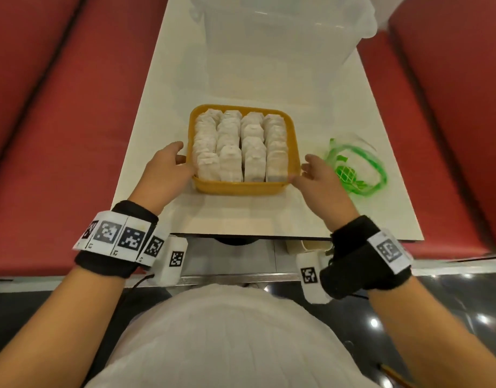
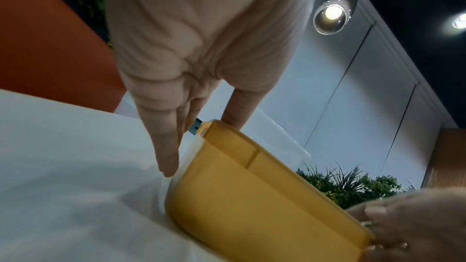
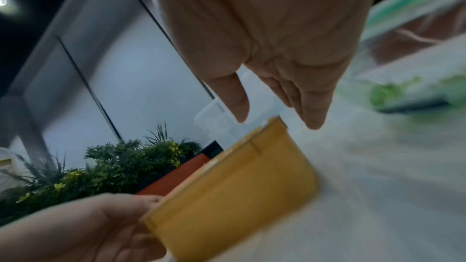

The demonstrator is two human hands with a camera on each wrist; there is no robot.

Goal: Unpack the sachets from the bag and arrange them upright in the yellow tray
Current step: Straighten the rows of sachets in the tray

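Observation:
The yellow tray (image 1: 241, 188) sits on the white table, filled with rows of white sachets (image 1: 238, 147) standing upright. My left hand (image 1: 168, 170) holds the tray's near left corner, with the thumb over the rim (image 2: 227, 127) and straight fingers (image 2: 166, 156) down the outer wall. My right hand (image 1: 314, 175) is at the near right corner, fingers relaxed and spread. Its thumb touches the rim, and the fingers (image 3: 312, 115) stay outside the right wall of the tray (image 3: 234, 196). The crumpled clear bag with green print (image 1: 353, 169) lies right of the tray.
A large clear plastic bin (image 1: 283, 37) stands at the far end of the table (image 1: 162, 121). Red bench seats (image 1: 59, 121) run along both sides. The table's near edge (image 1: 241, 235) is just behind my wrists.

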